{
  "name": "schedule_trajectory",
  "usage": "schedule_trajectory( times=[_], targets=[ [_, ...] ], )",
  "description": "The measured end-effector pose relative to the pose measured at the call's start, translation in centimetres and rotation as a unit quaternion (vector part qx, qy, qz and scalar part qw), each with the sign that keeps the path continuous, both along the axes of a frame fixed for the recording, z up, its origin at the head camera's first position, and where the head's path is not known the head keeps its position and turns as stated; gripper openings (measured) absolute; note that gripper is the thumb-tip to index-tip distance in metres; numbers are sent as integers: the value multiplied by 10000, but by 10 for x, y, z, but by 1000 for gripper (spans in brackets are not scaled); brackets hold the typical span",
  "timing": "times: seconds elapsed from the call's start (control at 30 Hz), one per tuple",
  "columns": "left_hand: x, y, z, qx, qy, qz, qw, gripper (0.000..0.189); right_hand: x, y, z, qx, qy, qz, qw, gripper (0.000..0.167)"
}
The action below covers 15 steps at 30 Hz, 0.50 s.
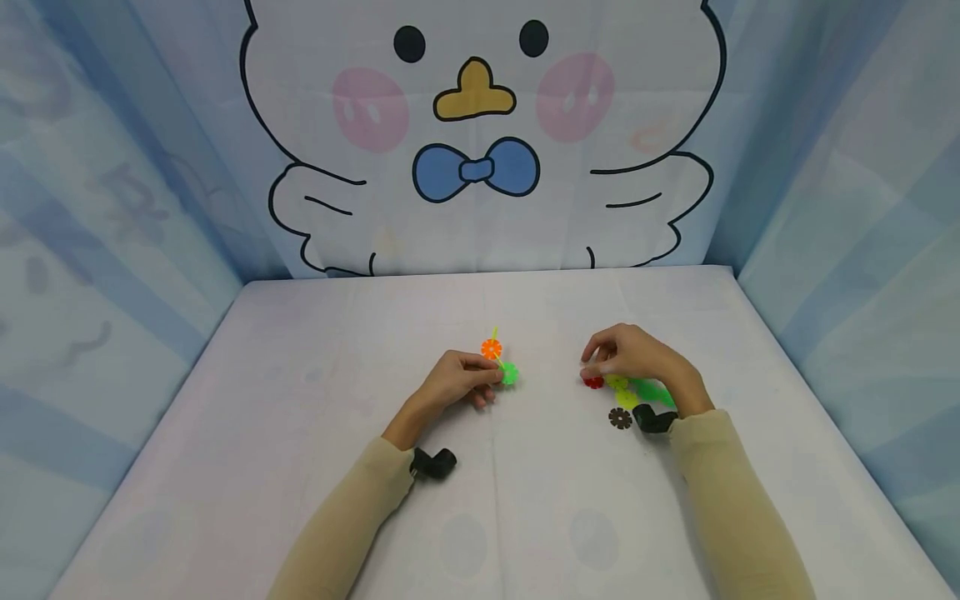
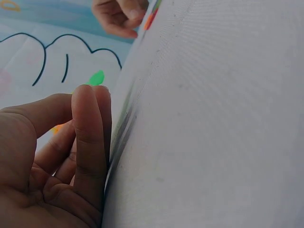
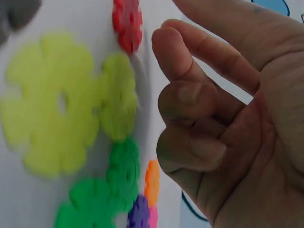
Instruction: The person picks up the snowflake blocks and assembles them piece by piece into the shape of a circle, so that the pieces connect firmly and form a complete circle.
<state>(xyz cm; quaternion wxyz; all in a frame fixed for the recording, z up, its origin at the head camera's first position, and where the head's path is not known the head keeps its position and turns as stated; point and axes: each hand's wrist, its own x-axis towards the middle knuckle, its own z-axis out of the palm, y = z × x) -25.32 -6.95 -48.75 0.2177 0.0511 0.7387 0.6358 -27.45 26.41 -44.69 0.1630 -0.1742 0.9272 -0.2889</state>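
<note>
My left hand (image 1: 467, 379) pinches a small chain of notched plastic snowflake discs between thumb and fingers. In it, a green disc (image 1: 510, 374) sticks out past the fingertips. An orange disc (image 1: 491, 348) stands above it, with a thin yellow piece (image 1: 494, 333) on top. Over on the right, my right hand (image 1: 633, 352) hovers at a loose group of discs, fingers loosely bent and holding nothing. Its fingertips are close to a red disc (image 3: 127, 26). Beside the red one lie yellow discs (image 3: 52, 104) and green discs (image 3: 124, 175).
A dark brown disc (image 1: 620, 418) lies at the near side of the group. Orange (image 3: 152, 183) and purple discs (image 3: 138, 213) show farther along it. Both wrists carry black cameras (image 1: 433, 464). A cartoon-printed cloth (image 1: 476, 233) hangs behind the white table (image 1: 300, 417).
</note>
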Motion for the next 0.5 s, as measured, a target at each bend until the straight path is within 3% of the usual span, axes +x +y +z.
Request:
schedule_trajectory(
  times=[0.2, 0.37, 0.5],
  targets=[
    [-1, 1, -1, 4, -2, -1, 10000, 24, 2, 15, 1, 185, -234, -128, 9995, 25],
    [-1, 1, -2, 7, -21, -1, 10000, 23, 1, 13, -1, 195, -215, -58, 9996, 31],
    [-1, -1, -1, 20, -8, -31, 10000, 23, 0, 10, -1, 163, -247, -7, 9996, 28]
  ],
)
